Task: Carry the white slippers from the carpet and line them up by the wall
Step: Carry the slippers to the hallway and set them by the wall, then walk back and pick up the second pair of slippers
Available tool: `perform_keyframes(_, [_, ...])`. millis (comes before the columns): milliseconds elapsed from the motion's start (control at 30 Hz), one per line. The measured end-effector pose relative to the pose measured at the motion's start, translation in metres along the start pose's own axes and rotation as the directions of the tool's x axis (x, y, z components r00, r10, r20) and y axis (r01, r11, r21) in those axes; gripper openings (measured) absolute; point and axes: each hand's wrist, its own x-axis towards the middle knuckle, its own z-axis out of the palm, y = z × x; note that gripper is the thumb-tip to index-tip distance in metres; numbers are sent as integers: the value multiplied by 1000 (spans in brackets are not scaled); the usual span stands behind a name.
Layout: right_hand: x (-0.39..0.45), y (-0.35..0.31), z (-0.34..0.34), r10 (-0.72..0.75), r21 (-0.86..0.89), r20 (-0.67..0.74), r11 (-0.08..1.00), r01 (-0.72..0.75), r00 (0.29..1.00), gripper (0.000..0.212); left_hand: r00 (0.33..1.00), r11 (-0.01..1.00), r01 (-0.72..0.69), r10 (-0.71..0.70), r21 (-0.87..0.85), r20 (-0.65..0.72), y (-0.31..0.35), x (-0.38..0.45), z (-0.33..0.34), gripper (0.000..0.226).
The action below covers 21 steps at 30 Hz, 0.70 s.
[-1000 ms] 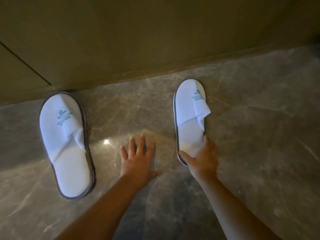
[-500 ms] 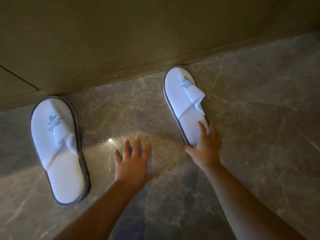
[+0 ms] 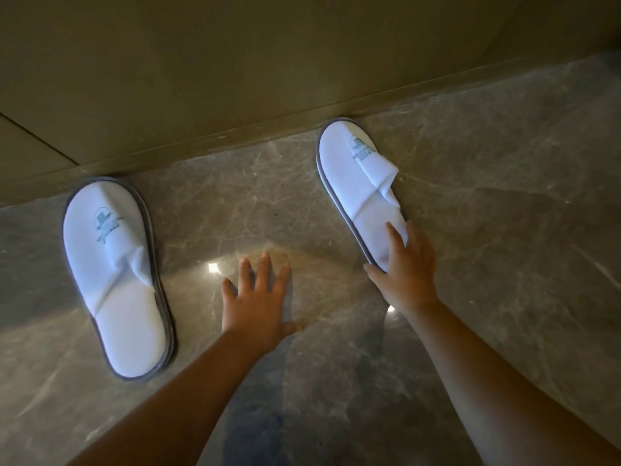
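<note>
1. Your right hand (image 3: 408, 267) has its grip closed on the heel of the right slipper (image 3: 361, 183), toe touching the wall (image 3: 235, 79).
2. Your left hand (image 3: 257, 299) lies flat, fingers spread, on the floor (image 3: 504, 264).
3. The left slipper (image 3: 114, 274) rests apart, toe at the wall.

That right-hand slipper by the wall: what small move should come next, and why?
Probably swing its heel rightward with the right hand. The right slipper has its toe at the wall but angles differently from the left slipper, so they aren't parallel.

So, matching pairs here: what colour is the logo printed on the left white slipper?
Teal-green, on the left white slipper; clearest in the head view.
</note>
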Motion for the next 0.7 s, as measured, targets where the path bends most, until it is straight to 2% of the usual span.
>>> perform_keyframes(133, [-27,-22,-13,-119,114,-70,985,126,990,52,998,997,-48,50,-60,35,-9,-9,-19,90])
perform_keyframes(233, [-51,-48,-35,-210,222,-80,949,223,974,38,996,977,-84,80,-196,-26,-29,-38,-54,68])
perform_keyframes(367, [-102,-106,-94,-244,366,-31,899,238,969,30,993,930,-13,-30,-367,-113,-68,-122,-118,49])
perform_keyframes(533, [-185,-198,-228,-341,546,115,807,227,933,22,983,928,56,-116,-368,-144,-108,-277,-220,44])
perform_keyframes(700, [-278,-292,-381,-479,629,85,706,326,874,17,952,840,134,-257,-526,-167,-130,-444,-342,44])
